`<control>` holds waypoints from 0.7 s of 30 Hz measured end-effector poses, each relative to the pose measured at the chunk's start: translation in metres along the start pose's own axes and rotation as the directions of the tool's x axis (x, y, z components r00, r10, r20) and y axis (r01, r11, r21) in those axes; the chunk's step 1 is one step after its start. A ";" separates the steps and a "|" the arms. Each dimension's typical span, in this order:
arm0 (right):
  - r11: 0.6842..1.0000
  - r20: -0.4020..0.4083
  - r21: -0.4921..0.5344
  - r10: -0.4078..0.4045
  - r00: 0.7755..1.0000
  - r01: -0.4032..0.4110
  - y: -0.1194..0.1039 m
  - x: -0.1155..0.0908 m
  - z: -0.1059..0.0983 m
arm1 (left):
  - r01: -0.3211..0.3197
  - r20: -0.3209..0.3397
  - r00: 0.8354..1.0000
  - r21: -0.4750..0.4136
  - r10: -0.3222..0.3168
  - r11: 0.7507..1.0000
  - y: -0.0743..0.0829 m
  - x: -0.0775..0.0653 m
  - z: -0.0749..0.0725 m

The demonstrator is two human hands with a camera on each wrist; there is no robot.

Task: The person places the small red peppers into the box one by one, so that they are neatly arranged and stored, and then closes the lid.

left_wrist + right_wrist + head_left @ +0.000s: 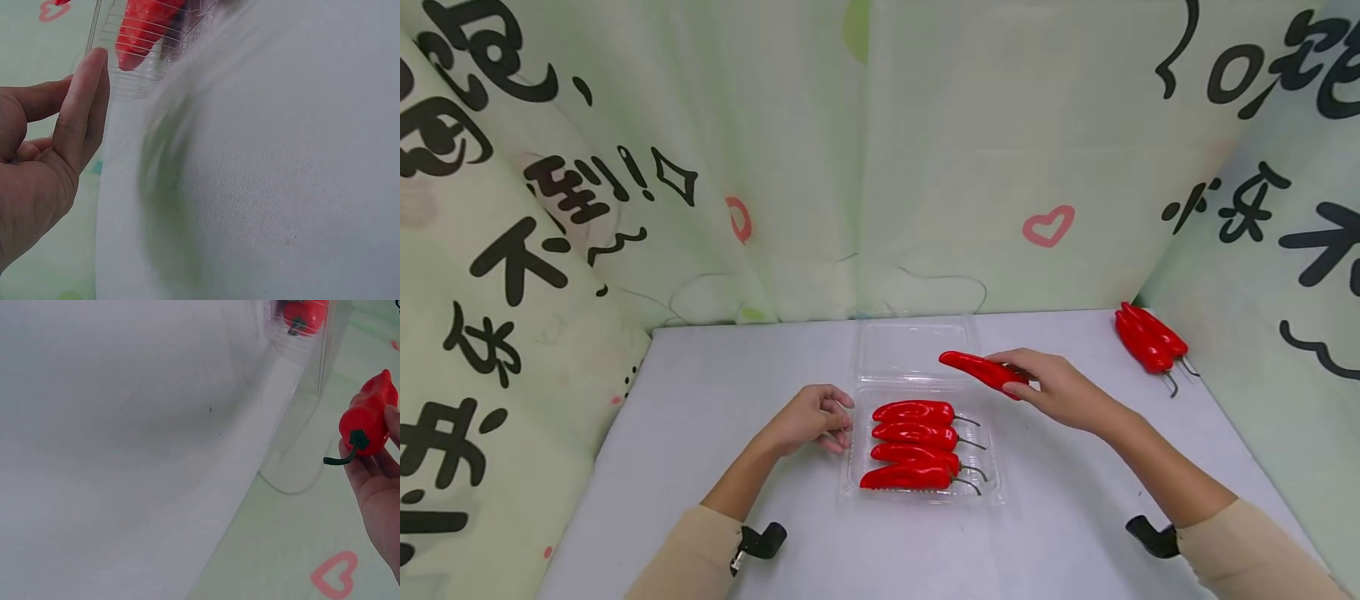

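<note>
My right hand (1052,387) holds a red pepper (977,368) over the back right part of a clear plastic box (992,483). The pepper's tip points left, and its curved green stem (340,460) shows in the right wrist view. Several red peppers (913,477) lie side by side in the box, tips to the left and stems to the right. My left hand (815,419) is at the box's left side, fingertips right at its wall; the left wrist view shows its long fingers (78,106) nearly straight.
Two more red peppers (1150,337) lie together at the table's back right corner. The box's clear lid (913,350) is folded back towards the curtain (940,167). Printed curtains border the white table (700,400) at the back and both sides.
</note>
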State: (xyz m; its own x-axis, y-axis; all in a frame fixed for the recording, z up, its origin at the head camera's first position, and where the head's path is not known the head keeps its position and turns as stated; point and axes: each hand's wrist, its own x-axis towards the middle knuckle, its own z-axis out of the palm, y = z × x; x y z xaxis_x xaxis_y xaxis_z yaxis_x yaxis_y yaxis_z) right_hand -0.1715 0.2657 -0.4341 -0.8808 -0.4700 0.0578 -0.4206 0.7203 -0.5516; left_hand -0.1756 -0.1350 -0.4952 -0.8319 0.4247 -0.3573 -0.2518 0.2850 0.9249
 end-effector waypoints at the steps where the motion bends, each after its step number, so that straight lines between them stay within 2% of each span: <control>1: 1.000 0.004 -0.002 -0.014 1.000 0.014 -0.002 0.002 0.002 | 0.001 -0.001 1.000 0.001 -0.001 1.000 0.000 0.000 0.000; 10: 0.996 0.049 0.008 -0.092 0.995 0.092 -0.017 0.019 0.013 | 0.008 -0.021 1.000 0.013 -0.008 1.000 0.003 0.000 -0.001; 21: 0.993 0.131 0.048 -0.111 0.985 0.105 -0.030 0.030 0.030 | 0.006 -0.007 1.000 -0.005 -0.007 1.000 -0.001 0.000 -0.001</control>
State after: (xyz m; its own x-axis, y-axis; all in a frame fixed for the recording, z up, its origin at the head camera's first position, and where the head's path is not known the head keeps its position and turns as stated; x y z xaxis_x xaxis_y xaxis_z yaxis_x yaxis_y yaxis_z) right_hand -0.1788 0.2145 -0.4406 -0.7927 -0.6095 0.0088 -0.4999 0.6417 -0.5816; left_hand -0.1759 -0.1358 -0.4965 -0.8335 0.4170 -0.3624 -0.2594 0.2838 0.9231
